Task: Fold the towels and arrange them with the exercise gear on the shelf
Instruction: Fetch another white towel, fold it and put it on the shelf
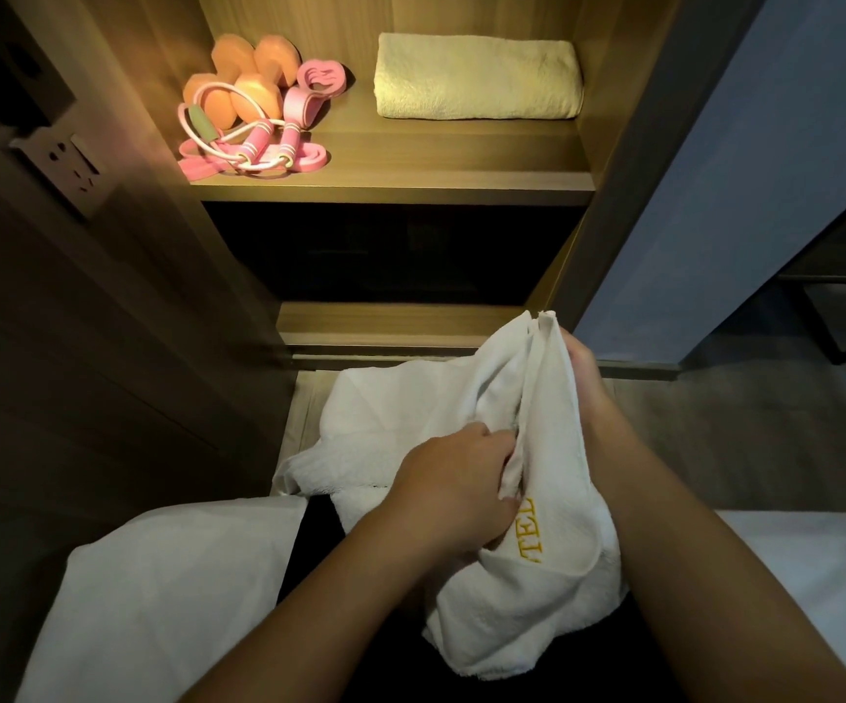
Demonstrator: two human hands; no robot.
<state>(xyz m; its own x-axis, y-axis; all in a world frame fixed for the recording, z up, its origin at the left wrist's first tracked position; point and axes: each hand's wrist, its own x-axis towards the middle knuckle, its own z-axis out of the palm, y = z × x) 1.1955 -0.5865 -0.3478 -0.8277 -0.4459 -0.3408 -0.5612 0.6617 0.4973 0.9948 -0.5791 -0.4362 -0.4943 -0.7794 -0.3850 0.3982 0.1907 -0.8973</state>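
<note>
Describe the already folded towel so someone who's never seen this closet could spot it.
Find the lit wooden shelf in the closet. On its right half lies a cream terry towel, folded into a neat rectangle. Left of it sit orange dumbbells and pink exercise bands; the white towel with yellow lettering, lower down, is crumpled.

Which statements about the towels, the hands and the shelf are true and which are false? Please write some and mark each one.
1. A folded towel lies on the lit shelf, to the right of the orange dumbbells. True.
2. Both the left hand and the right hand grip the white towel. True.
3. The white towel carries blue letters. False: the embroidered letters are yellow.
4. The pink bands lie on top of the folded towel. False: they lie by the dumbbells, apart from it.
</note>
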